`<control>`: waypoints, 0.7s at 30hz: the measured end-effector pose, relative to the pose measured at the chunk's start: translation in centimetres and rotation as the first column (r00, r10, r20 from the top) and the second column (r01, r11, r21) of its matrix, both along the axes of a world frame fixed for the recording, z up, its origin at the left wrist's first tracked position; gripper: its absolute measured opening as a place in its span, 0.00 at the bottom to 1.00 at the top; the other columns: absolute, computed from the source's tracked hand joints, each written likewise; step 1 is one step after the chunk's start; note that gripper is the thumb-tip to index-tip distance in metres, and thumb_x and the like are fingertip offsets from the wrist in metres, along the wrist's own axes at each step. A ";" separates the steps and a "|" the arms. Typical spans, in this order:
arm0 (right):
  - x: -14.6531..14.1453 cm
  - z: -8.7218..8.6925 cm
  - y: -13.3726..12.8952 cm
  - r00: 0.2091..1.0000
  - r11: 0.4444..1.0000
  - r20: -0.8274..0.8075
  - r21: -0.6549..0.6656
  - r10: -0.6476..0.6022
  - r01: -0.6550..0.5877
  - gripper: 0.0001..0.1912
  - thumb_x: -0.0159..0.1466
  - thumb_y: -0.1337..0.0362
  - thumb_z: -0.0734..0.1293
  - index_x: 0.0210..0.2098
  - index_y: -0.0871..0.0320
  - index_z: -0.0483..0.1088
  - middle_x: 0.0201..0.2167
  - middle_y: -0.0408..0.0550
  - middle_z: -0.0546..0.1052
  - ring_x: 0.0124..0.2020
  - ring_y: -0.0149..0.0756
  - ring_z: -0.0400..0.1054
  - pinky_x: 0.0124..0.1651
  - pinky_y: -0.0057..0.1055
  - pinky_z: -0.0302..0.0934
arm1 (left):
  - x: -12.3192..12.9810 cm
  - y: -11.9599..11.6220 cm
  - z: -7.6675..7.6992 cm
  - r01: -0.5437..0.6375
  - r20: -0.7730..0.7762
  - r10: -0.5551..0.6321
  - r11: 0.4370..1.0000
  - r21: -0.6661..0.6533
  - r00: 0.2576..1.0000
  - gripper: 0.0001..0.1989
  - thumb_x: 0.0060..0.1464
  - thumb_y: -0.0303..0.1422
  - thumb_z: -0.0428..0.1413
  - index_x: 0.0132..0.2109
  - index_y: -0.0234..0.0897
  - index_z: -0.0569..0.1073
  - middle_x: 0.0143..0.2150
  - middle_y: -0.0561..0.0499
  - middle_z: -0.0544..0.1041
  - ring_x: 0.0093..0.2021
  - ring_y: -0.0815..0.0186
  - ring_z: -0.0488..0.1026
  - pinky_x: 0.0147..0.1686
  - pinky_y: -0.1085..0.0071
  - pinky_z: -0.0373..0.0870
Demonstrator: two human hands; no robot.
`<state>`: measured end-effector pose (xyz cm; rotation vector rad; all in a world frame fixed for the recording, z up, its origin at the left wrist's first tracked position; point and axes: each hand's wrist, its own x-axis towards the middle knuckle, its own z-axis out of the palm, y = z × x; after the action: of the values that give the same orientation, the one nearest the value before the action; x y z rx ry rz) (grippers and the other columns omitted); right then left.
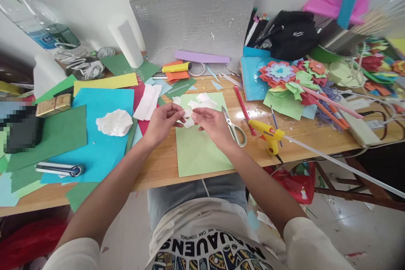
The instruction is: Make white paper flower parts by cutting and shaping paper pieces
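Note:
Between the fingertips of my left hand point(166, 121) and my right hand point(210, 125) is a small piece of white paper point(187, 113). Both hands are closed in a pinch on it, above the top of a light green sheet point(202, 152). White paper scraps point(203, 100) lie just beyond my fingers. To the right of my right hand rest scissors point(234, 128) with pale handles. Folded white paper point(148, 102) sits left of my left hand, and a crumpled white paper flower shape point(114, 122) lies on a blue sheet point(110, 156).
A yellow glue gun point(267, 135) with a long glue stick lies at the right, near a red pen point(245, 112). Layered paper flowers point(280, 74) stand behind it. A stapler point(60, 169) is at the left. A grey cutting mat point(196, 25) leans on the wall.

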<state>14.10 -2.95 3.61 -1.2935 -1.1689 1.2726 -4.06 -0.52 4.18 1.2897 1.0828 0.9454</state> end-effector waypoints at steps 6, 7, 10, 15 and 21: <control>-0.2 0.2 0.1 0.997 0.999 -0.071 0.038 0.007 -0.005 0.16 0.53 0.50 0.75 0.31 0.57 0.78 0.29 0.45 0.79 0.31 0.33 0.72 0.33 0.28 0.69 | 0.2 -0.5 0.3 0.059 -0.028 -0.059 0.998 0.013 0.998 0.20 0.48 0.41 0.67 0.45 0.36 0.75 0.35 0.48 0.81 0.35 0.64 0.78 0.35 0.69 0.78; -0.3 0.1 0.2 0.997 0.999 -0.071 0.044 -0.007 0.010 0.16 0.54 0.50 0.75 0.30 0.57 0.78 0.28 0.45 0.78 0.31 0.32 0.72 0.33 0.28 0.68 | 0.3 -0.5 0.4 0.063 -0.043 -0.062 0.998 0.018 0.997 0.21 0.48 0.41 0.68 0.45 0.36 0.75 0.35 0.48 0.81 0.35 0.64 0.78 0.34 0.70 0.77; -0.5 -0.4 0.2 0.997 0.998 -0.069 0.062 -0.029 0.033 0.17 0.55 0.49 0.74 0.29 0.57 0.76 0.27 0.44 0.77 0.30 0.32 0.72 0.32 0.28 0.68 | 0.3 -0.6 0.3 0.053 -0.087 -0.049 0.997 0.056 0.995 0.21 0.47 0.40 0.68 0.45 0.36 0.75 0.34 0.49 0.81 0.33 0.65 0.76 0.30 0.72 0.75; -0.7 -1.0 0.2 0.999 0.995 -0.032 0.089 -0.034 0.037 0.19 0.56 0.47 0.73 0.28 0.57 0.72 0.25 0.43 0.75 0.27 0.32 0.71 0.31 0.28 0.67 | 0.3 -0.5 0.0 0.014 -0.098 -0.005 0.996 0.088 0.995 0.19 0.46 0.40 0.68 0.41 0.35 0.75 0.32 0.49 0.80 0.30 0.67 0.74 0.28 0.73 0.72; 0.3 -0.9 0.1 0.968 0.972 0.231 0.233 -0.094 0.039 0.16 0.68 0.51 0.62 0.38 0.56 0.74 0.35 0.47 0.78 0.32 0.34 0.73 0.33 0.29 0.66 | -0.2 0.4 -0.5 -0.032 -0.128 0.056 0.982 0.185 0.990 0.13 0.49 0.39 0.66 0.36 0.36 0.74 0.31 0.50 0.78 0.32 0.67 0.74 0.28 0.73 0.68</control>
<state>14.37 -2.90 2.68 -1.3288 -1.3850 0.9202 -4.30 -0.09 3.66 1.5017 1.1516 1.0230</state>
